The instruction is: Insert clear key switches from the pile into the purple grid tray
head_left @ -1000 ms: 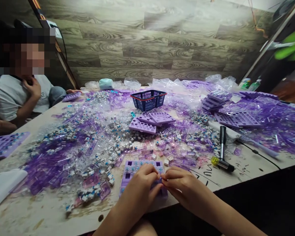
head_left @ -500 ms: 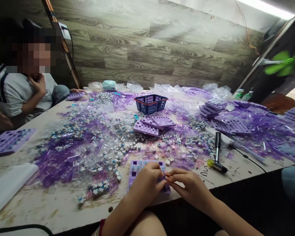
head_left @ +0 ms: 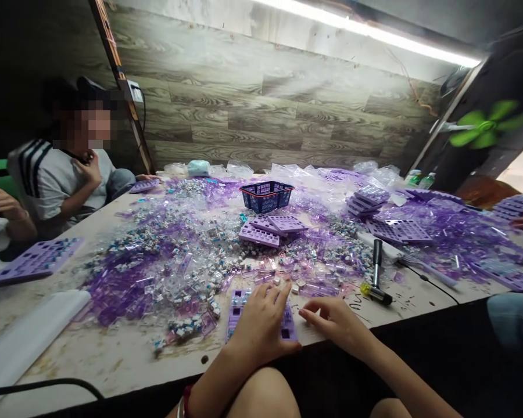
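A purple keyboard plate (head_left: 235, 316) with square cutouts lies at the table's front edge, some of its holes filled with small blue-and-clear key switches. My left hand (head_left: 264, 319) rests over it, fingers stretched toward the far edge and thumb apart near the front corner; it hides much of the plate. Just right of the plate, off its edge, hovers my right hand (head_left: 335, 322). Its fingers are loosely bent with tips apart, and I see nothing in them. Loose white-and-blue switches (head_left: 187, 326) are heaped to the left.
A dark basket (head_left: 268, 197) stands behind stacked purple plates (head_left: 261, 232). A black-handled tool (head_left: 377, 261) and a yellow-ended screwdriver (head_left: 375, 293) lie to the right. Purple clear pieces (head_left: 117, 284) spread widely. At left are a white bar (head_left: 35, 342) and a co-worker's hand (head_left: 2, 203).
My hands have separated: the right has drawn back to the right off the plate, while the left has straightened its fingers over it. The view has tilted up slightly and shifted.
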Demonstrator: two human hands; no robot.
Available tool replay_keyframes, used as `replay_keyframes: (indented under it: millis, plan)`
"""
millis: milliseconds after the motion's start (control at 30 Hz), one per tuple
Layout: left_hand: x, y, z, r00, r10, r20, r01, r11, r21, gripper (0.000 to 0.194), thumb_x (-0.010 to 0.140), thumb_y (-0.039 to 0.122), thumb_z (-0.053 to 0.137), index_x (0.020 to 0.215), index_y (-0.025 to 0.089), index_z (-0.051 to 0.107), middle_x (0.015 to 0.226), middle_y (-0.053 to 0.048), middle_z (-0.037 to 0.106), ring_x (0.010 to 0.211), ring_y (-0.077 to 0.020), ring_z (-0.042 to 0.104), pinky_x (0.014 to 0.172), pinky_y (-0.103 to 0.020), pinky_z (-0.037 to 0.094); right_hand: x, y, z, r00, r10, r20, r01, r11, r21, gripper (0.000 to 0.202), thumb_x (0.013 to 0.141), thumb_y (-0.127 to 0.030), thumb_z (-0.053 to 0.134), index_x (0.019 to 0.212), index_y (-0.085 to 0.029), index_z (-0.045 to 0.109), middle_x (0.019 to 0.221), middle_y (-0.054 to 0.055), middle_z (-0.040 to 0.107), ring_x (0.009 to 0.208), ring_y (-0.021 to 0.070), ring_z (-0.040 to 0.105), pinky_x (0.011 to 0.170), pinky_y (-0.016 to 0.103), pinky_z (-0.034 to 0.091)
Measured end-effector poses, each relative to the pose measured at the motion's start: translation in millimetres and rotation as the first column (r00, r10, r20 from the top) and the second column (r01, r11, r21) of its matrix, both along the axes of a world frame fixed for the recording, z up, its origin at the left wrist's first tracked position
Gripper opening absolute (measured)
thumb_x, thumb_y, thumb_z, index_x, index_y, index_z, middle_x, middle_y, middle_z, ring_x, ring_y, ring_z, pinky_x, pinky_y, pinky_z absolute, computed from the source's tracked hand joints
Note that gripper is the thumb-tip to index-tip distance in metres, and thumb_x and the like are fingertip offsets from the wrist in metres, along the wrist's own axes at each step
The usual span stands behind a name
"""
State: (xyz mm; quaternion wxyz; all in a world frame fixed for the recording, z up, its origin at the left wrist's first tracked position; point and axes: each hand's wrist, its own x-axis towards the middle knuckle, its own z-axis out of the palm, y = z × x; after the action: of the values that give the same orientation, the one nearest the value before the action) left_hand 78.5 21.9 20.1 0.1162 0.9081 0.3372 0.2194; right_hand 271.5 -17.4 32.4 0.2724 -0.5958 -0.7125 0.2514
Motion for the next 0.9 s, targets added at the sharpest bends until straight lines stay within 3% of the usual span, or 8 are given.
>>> replay_keyframes:
  millis: [100, 233, 400, 500, 633, 800, 900]
  plan:
    - [-3.4, -5.1, 3.3, 0.999, -0.020, 0.046, 0.020, 1.000, 0.005, 0.121, 0.049, 0.041, 0.087, 0.146, 0.014, 0.019, 0.129, -0.018, 0.052, 0.121, -0.0384, 0.044, 0.102, -0.056, 0.039, -14.8, 3.1, -2.0, 0.995, 0.010, -0.100, -0.019, 0.996, -0.086, 0.041, 0.083, -0.052, 0.055, 0.075, -0.014, 0.068, 0.065, 0.005, 0.066, 0.054, 0.0132, 0.057, 0.050, 0.022, 0.042]
    - [-7.8, -13.2, 11.1, 0.995, -0.002, 0.104, -0.006, 0.997, 0.072, 0.114, 0.055, 0.049, 0.084, 0.144, 0.013, 0.022, 0.124, -0.017, 0.055, 0.120, -0.0400, 0.045, 0.101, -0.058, 0.039, -37.6, 8.8, -7.7, 0.927, 0.010, -0.376, -0.126, 0.950, -0.286, 0.053, 0.075, -0.063, 0.056, 0.083, -0.012, 0.065, 0.059, 0.001, 0.059, 0.041, 0.0097, 0.047, 0.040, 0.020, 0.035]
    - [-14.3, -19.2, 11.1, 0.971, 0.015, 0.239, -0.066, 0.977, 0.205, 0.107, 0.060, 0.060, 0.077, 0.142, 0.018, 0.022, 0.122, -0.016, 0.055, 0.121, -0.0384, 0.044, 0.101, -0.057, 0.041, -55.3, 16.6, -3.8, 0.805, -0.012, -0.593, -0.172, 0.952, -0.253, 0.054, 0.065, -0.065, 0.064, 0.077, -0.013, 0.064, 0.067, 0.002, 0.060, 0.061, 0.0135, 0.053, 0.057, 0.022, 0.042]
    - [-17.9, -20.8, 9.2, 0.961, 0.046, 0.274, -0.114, 0.965, 0.236, 0.101, 0.063, 0.054, 0.077, 0.141, 0.019, 0.024, 0.126, -0.017, 0.051, 0.124, -0.0383, 0.043, 0.102, -0.058, 0.040, -58.3, 20.3, 2.1, 0.809, 0.006, -0.588, -0.187, 0.950, -0.249, 0.055, 0.066, -0.068, 0.063, 0.072, -0.013, 0.062, 0.061, 0.001, 0.055, 0.058, 0.0129, 0.050, 0.057, 0.023, 0.041]
    - [-24.9, -22.0, 17.4, 0.967, 0.080, 0.241, -0.129, 0.973, 0.193, 0.112, 0.057, 0.050, 0.083, 0.143, 0.017, 0.019, 0.144, -0.021, 0.034, 0.133, -0.0400, 0.031, 0.107, -0.063, 0.032, -60.4, 22.7, 9.9, 0.842, 0.019, -0.540, -0.149, 0.968, -0.199, 0.055, 0.071, -0.068, 0.059, 0.071, -0.013, 0.061, 0.058, 0.000, 0.051, 0.053, 0.0117, 0.046, 0.051, 0.022, 0.036]
    - [-39.8, -23.4, 48.2, 0.982, 0.017, 0.189, -0.043, 0.990, 0.133, 0.119, 0.049, 0.050, 0.088, 0.143, 0.016, 0.023, 0.149, -0.019, 0.027, 0.139, -0.0386, 0.020, 0.111, -0.059, 0.028, -62.4, 15.5, 22.7, 0.891, 0.092, -0.444, -0.147, 0.985, -0.089, 0.050, 0.076, -0.063, 0.056, 0.067, -0.013, 0.059, 0.060, 0.002, 0.053, 0.055, 0.0124, 0.046, 0.049, 0.021, 0.034]
    - [-40.6, -27.1, 68.4, 0.977, -0.066, 0.205, 0.038, 0.989, 0.140, 0.091, 0.061, 0.050, 0.081, 0.136, 0.021, 0.039, 0.145, -0.012, 0.036, 0.136, -0.0351, 0.026, 0.112, -0.054, 0.026, -63.9, 7.9, 22.9, 0.923, 0.122, -0.364, -0.126, 0.992, 0.013, 0.046, 0.078, -0.059, 0.053, 0.071, -0.014, 0.062, 0.066, 0.005, 0.060, 0.061, 0.0163, 0.052, 0.054, 0.024, 0.039]
